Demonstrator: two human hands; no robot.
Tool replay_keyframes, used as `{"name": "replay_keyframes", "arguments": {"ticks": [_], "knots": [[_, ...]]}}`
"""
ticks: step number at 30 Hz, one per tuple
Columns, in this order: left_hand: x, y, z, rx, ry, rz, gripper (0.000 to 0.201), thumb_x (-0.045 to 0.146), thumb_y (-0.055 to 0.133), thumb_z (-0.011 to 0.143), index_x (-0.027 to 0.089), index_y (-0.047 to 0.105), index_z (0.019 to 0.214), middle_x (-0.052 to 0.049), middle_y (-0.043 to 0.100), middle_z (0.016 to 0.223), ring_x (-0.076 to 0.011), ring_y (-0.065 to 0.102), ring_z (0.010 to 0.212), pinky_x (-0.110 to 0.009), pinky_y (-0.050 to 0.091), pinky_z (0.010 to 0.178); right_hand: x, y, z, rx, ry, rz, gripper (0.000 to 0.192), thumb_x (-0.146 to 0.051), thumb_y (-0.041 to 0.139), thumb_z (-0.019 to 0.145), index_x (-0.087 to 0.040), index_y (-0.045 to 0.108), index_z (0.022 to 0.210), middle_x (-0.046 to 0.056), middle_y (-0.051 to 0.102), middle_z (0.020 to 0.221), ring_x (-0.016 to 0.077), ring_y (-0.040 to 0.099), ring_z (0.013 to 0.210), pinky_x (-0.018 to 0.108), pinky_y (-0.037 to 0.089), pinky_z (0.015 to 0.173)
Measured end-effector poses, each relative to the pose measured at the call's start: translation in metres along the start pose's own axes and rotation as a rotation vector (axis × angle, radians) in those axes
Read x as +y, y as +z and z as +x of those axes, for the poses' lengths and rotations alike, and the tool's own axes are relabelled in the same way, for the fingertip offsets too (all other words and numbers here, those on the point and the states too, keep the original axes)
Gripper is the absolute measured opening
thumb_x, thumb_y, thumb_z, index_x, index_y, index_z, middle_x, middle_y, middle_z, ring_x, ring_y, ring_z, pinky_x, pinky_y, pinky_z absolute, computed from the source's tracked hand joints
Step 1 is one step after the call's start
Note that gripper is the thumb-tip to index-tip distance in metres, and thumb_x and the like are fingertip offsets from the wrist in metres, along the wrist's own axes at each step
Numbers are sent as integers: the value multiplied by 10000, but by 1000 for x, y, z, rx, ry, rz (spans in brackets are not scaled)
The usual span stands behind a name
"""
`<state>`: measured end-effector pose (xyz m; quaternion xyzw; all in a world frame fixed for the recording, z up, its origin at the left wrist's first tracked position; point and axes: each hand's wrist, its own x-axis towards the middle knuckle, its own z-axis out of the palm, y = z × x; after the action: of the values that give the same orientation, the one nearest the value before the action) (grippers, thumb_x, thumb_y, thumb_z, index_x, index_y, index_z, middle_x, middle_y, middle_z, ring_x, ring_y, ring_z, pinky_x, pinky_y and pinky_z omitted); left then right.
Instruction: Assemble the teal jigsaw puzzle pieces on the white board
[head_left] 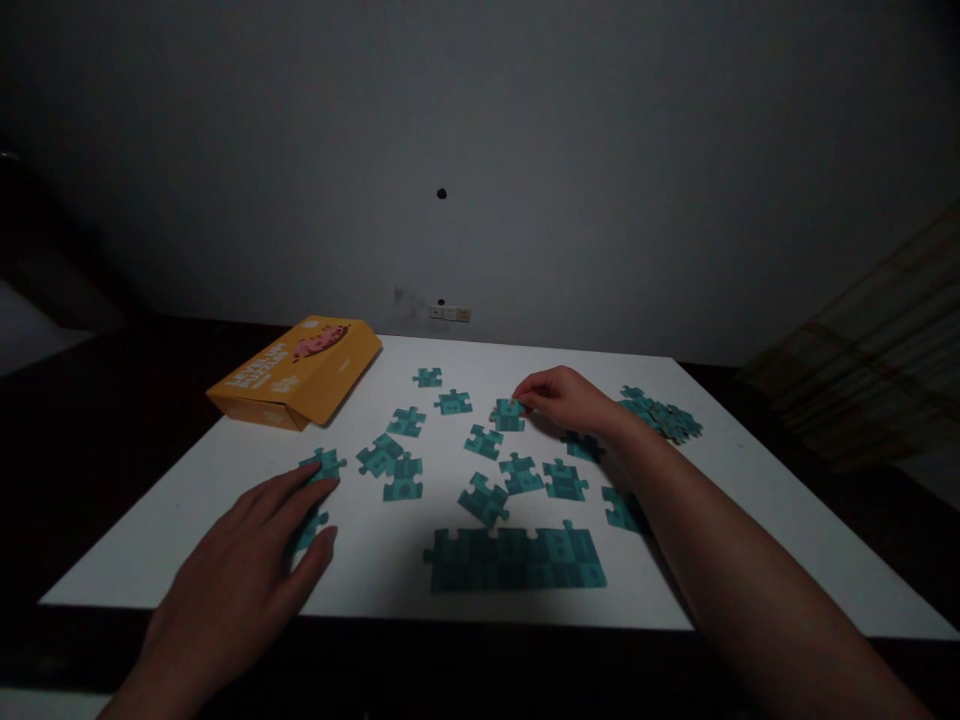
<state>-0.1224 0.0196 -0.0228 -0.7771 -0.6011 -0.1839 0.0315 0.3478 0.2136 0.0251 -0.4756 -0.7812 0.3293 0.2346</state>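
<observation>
You face a dim room with a plain grey wall (525, 150) at the far side; a small socket plate (450, 313) sits low on it, just above the far edge of the counter. The white counter (750, 500) fills the middle of your view, with dark floor around it. An orange box (296, 372) lies flat at the far left corner. Near you, at the centre, a joined block of teal puzzle pieces (517, 560) lies flat. Loose teal pieces (480, 440) are scattered face down across the middle, and a small heap of pieces (664, 415) sits at the far right. Your left hand (240, 575) rests flat and open on the near left of the counter, fingers spread over one piece (311, 528) and fingertips touching another (324, 464). Your right hand (566, 400) reaches to the far centre, its fingertips pinched on a single piece (508, 414) that lies on the counter.
</observation>
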Motion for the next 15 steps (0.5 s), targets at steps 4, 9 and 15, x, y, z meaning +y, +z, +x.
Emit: {"name": "replay_keyframes", "arguments": {"ticks": [4,9,15], "knots": [[1,0,0,-1,-1,7,638,687,511,1125,301,767,1563,-119,702,1681,-431,686,1508,-675,616,1209,1,0,0,-4,9,0,163,-252,715,989,-270,875,968,75,861,946,255,781,884,392,609,853],[1,-1,1,8,3,15,645,695,500,1123,299,771,1553,-124,712,1670,-423,704,1490,-679,619,1210,2,-2,1,-23,31,42,185,-248,693,979,-271,876,974,85,875,982,270,796,927,423,609,914],[5,-4,2,-2,-9,18,636,676,508,1125,285,775,1549,-129,713,1667,-422,712,1479,-666,617,1216,0,-2,0,-29,47,74,162,-320,728,964,-264,879,982,98,871,984,274,786,921,419,616,888]]}}
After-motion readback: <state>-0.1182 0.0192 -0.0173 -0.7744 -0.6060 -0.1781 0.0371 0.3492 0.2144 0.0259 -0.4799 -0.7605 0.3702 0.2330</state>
